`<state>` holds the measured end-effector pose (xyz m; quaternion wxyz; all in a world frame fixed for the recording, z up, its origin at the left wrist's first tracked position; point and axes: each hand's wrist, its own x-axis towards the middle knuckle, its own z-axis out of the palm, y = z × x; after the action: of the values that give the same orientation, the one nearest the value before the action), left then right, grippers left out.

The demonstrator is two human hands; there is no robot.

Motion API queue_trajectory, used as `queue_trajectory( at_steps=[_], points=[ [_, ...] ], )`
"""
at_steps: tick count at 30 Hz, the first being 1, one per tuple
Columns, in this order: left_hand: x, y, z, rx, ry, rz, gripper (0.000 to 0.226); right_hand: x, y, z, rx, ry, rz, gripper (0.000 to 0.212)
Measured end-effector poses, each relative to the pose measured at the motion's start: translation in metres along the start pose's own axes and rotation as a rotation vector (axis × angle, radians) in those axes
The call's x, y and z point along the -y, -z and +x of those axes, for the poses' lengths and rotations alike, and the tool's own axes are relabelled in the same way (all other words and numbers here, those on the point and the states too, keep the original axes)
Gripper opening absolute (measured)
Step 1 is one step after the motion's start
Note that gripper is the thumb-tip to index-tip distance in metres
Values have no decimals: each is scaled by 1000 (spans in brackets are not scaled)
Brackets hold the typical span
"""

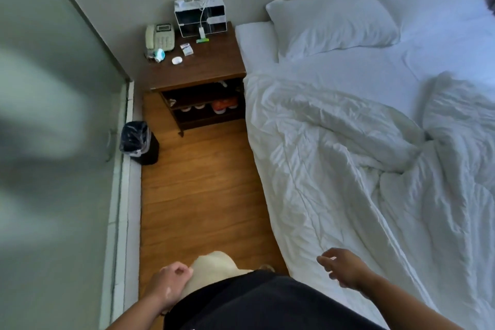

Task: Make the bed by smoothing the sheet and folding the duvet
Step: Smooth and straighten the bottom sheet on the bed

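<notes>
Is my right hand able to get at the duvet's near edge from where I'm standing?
Probably yes. Your right hand hangs empty, fingers loosely curled, right beside the draped near side of the crumpled duvet, and nothing lies between them.

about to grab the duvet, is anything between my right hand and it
Nothing visible does. The right hand hangs open just by the near edge of the duvet, with only air between them.

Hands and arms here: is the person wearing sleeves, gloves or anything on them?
No sleeves show: both forearms are bare. The left hand and right hand have no gloves, and no rings are visible. The torso garment is black.
</notes>
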<state>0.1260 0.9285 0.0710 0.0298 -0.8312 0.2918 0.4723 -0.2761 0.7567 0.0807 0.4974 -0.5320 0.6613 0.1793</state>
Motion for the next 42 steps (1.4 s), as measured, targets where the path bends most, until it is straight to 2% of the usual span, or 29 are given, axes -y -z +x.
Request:
queue_trajectory(
  at_steps=[6,9,12,14,19,23,27,31,36,42],
  points=[
    [-66,88,107,100,-45,59,23,80,60,62,-100,-61,168,23],
    [-106,144,160,109,-113,98,22,118,72,80,-141,-138,286,25],
    [-135,211,221,170,-109,173,27,158,74,91,-158,-235,451,25],
    [-154,254,265,163,-83,140,31,187,77,101,-177,-257,543,22],
    [-248,331,308,117,-105,166,24,239,95,139,-252,-265,649,19],
    [-318,351,344,172,-150,307,22,259,119,170,-255,-316,691,20],
    [-400,354,367,208,-244,433,18,254,148,213,-252,-380,675,36],
    [-490,352,384,262,-296,545,15,257,203,249,-211,-443,609,42],
    [-607,340,414,285,-373,646,19,275,295,297,-251,-386,571,45],
    [-741,298,460,333,-473,858,37,280,391,353,-337,-341,494,48]
  ],
)
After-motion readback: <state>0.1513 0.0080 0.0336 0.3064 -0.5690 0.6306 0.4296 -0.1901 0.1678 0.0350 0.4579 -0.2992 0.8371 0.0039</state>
